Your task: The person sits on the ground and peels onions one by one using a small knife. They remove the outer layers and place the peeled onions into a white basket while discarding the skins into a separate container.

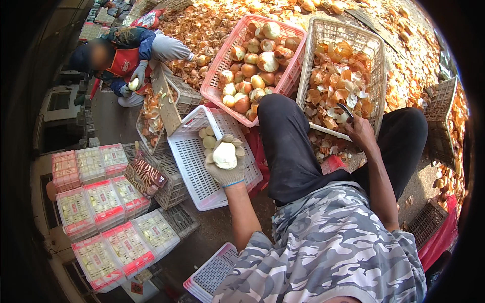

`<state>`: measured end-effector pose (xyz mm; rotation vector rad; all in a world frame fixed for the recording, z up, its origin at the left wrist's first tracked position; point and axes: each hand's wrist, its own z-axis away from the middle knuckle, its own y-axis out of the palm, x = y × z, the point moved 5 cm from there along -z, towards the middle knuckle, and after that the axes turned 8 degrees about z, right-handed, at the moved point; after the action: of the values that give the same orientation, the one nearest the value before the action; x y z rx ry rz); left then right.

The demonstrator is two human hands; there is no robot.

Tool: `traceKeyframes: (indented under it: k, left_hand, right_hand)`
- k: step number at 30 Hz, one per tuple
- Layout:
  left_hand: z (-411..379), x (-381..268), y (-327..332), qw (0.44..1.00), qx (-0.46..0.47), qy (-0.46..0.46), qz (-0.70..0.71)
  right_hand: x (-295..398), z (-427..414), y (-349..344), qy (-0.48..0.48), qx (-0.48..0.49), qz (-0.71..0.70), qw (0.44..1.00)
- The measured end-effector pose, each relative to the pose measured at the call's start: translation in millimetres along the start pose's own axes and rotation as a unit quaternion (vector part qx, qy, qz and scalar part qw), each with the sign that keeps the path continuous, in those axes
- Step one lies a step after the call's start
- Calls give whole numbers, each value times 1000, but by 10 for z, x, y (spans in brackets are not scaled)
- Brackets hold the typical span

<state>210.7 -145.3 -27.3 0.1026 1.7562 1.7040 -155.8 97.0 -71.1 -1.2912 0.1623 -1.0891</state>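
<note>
My left hand [227, 166], in a knitted work glove, holds a peeled white onion [225, 155] over a white plastic basket [197, 178]. Several peeled onions [208, 142] lie inside that basket. My bare right hand [360, 130] grips a small knife with a curved blade [345, 110], above the near edge of a pale crate [314, 41] that holds loose onion skins [337, 91]. Between the two stands a pink plastic crate [206, 89] of onions, most with brown skins [249, 70] and some partly peeled.
A co-worker [125, 60] in a red apron sits at the upper left, holding an onion. Packed, lidded crates [113, 235] stand in rows at the left. Onion skins [197, 30] cover the ground beyond. An empty-looking pink-rimmed basket [214, 270] lies below, and a crate [439, 121] stands at right.
</note>
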Motion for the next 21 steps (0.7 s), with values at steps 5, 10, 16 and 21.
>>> traceKeyframes:
  k: [5,10,16,21]
  left_hand:
    - [625,-1452,-1123,760,-352,272,-473]
    - [1018,-1477,-956,736,-368,386,-417]
    - [709,-134,-650,850,-265,226,-395]
    - [259,526,-415,887,-221,163,-370]
  right_hand:
    - [-247,-43,177,-43,-29,117,992]
    - [-446,-42,389,-71,50,250,964]
    - [-494,102,672,-109,116,358,920]
    - [-141,282,215,-146,122,268,944]
